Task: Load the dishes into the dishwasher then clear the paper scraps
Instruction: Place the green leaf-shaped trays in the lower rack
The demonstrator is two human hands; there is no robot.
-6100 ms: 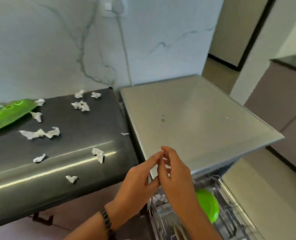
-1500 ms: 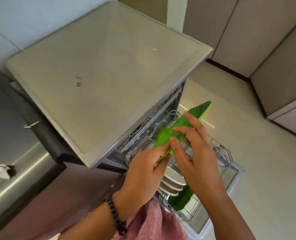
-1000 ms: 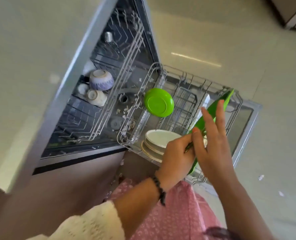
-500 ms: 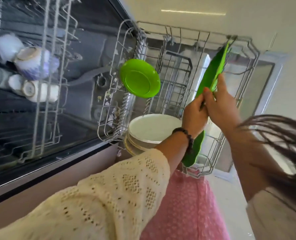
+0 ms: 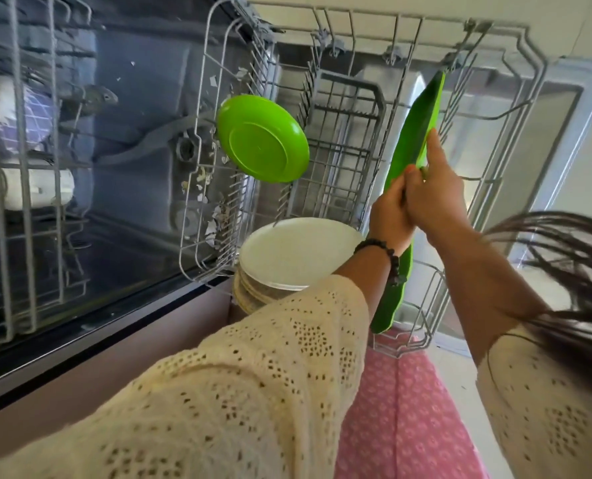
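Bright lime green was the round plate (image 5: 263,146), and the long leaf-shaped dish (image 5: 413,133) wore that same green, darker along its shaded face. The stacked plates (image 5: 296,252) were plain off-white. Pale grey wire made up the lower rack (image 5: 367,105); the tub (image 5: 142,81) behind was dull steel-blue, flecked with white scraps (image 5: 215,219). A cup (image 5: 40,115) carried a blue grid on white. Cream crochet sleeve (image 5: 253,392), open-holed; pink cloth (image 5: 401,409) dotted with tiny pale flowers; black beaded bracelet (image 5: 384,252).

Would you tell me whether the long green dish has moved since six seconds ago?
Yes: the long green dish went from the counter into the lower rack, held by both hands.
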